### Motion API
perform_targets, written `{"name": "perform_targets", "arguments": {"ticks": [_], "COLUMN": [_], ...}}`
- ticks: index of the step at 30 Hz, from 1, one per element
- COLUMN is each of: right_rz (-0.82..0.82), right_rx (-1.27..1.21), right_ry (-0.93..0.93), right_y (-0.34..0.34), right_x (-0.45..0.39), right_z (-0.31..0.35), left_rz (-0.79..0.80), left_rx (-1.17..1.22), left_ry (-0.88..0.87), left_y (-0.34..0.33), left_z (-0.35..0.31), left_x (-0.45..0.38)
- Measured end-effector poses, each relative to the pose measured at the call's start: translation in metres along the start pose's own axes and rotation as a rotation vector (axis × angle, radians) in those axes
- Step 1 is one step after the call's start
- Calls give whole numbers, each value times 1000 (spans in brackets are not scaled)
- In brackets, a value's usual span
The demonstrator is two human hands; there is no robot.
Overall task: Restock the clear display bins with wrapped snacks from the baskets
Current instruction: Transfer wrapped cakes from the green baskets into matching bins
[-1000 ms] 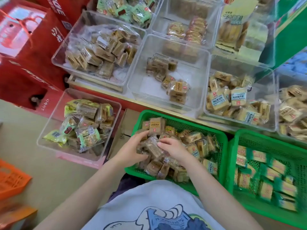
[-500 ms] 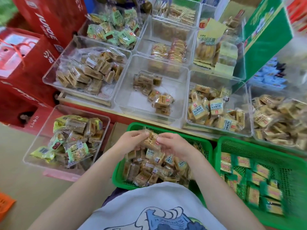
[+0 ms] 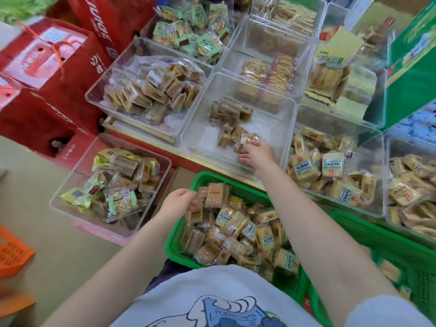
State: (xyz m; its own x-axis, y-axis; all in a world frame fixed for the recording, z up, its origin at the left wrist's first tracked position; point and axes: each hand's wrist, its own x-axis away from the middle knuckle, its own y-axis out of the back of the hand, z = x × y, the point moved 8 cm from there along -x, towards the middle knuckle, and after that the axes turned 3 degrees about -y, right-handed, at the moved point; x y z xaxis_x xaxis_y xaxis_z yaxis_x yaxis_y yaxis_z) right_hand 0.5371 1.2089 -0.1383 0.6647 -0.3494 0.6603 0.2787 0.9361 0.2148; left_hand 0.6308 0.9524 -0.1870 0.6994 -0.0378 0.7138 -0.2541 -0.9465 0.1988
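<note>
A green basket (image 3: 212,177) in front of me is piled with wrapped tan snacks (image 3: 236,223). My left hand (image 3: 177,204) is at the basket's left rim, its fingers curled on a wrapped snack (image 3: 197,212) at the top of the pile. My right hand (image 3: 258,154) reaches into the near corner of the centre clear bin (image 3: 236,90). There it grips a wrapped snack (image 3: 247,139) low over the bin floor. Only a small cluster of brown wrapped snacks (image 3: 226,113) lies in that bin.
Fuller clear bins flank it: brown snacks on the left (image 3: 151,95), blue-labelled ones on the right (image 3: 330,166). A low clear bin (image 3: 70,185) sits at floor level on the left. A second green basket (image 3: 377,232), red cartons (image 3: 47,67) and an orange basket (image 3: 11,251) surround me.
My right hand has left the basket and moved up into the centre clear bin with a snack. My left hand stayed at the basket. The camera tilted upward.
</note>
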Motion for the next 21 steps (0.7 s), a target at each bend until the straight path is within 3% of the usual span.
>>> {"name": "perform_targets", "arguments": {"ticks": [2, 5, 8, 11, 13, 16, 21], "right_rz": [-48, -68, 85, 295, 320, 223, -30], "right_rx": [215, 531, 752, 896, 826, 597, 11], "right_ry": [151, 549, 687, 335, 29, -134, -340], "right_y": [5, 9, -4, -25, -35, -54, -61], "right_x": [15, 51, 67, 51, 37, 24, 18], "right_z": [4, 17, -8, -81, -128, -160, -185], "left_rz": [-3, -11, 6, 27, 31, 20, -15], "left_rx": [-24, -74, -121, -138, -136, -132, -96], "left_ry": [9, 11, 34, 63, 67, 60, 61], "left_y": [-2, -5, -12, -20, -23, -22, -12], "left_z": [8, 18, 27, 34, 36, 39, 40], "left_x": [-2, -8, -12, -13, -13, -14, -19]}}
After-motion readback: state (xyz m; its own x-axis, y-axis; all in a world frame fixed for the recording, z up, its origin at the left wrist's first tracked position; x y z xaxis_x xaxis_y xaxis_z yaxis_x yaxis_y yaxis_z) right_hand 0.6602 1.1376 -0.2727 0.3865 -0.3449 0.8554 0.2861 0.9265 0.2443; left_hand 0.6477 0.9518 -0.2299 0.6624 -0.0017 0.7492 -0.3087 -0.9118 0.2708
